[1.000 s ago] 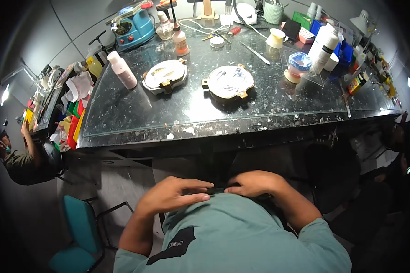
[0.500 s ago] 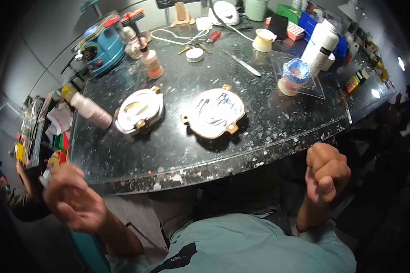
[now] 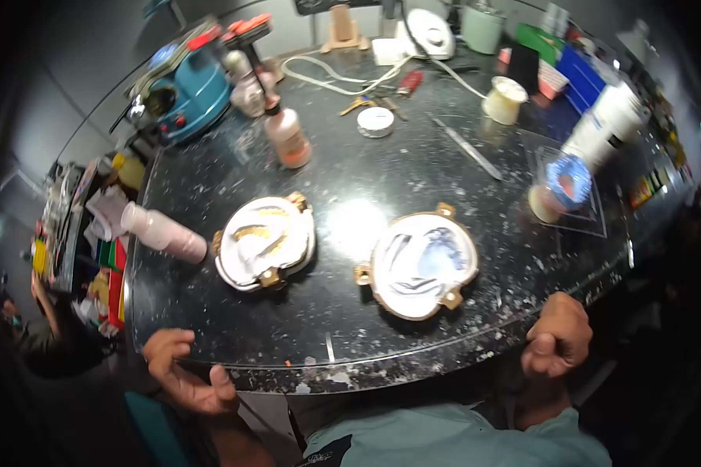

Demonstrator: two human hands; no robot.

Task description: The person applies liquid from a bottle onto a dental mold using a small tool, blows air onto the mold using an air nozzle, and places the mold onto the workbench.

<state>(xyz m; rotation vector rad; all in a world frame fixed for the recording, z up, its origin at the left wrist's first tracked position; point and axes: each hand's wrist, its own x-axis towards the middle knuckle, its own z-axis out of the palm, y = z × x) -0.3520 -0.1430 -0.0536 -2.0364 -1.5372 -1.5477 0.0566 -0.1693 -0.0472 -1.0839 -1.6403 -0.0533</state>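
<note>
My left hand [image 3: 188, 375] is at the front left edge of the dark speckled table [image 3: 350, 175], fingers apart and holding nothing. At the front right edge my right hand [image 3: 559, 335] is curled closed; whatever its fingers may hold is hidden. Between and beyond the hands lie two round brass-lugged moulds filled with white material. The left mould [image 3: 263, 243] shows a yellowish arch, and the right mould [image 3: 424, 265] has grey-blue smears. Neither hand touches them. A pink-white bottle [image 3: 167, 235] leans or lies left of the left mould.
Farther back are a spray bottle [image 3: 288, 138], a white lid [image 3: 375, 122], a knife [image 3: 466, 146] and a teal machine [image 3: 195, 93]. On the right stand a blue-rimmed cup [image 3: 567, 184] and a large white bottle [image 3: 606, 128]. A co-worker's arm [image 3: 45, 306] shows at far left.
Both hands have parted from in front of my body and reached the table's front edge. The left fingers have spread, and the right has curled. The view has tilted down, nearer the moulds.
</note>
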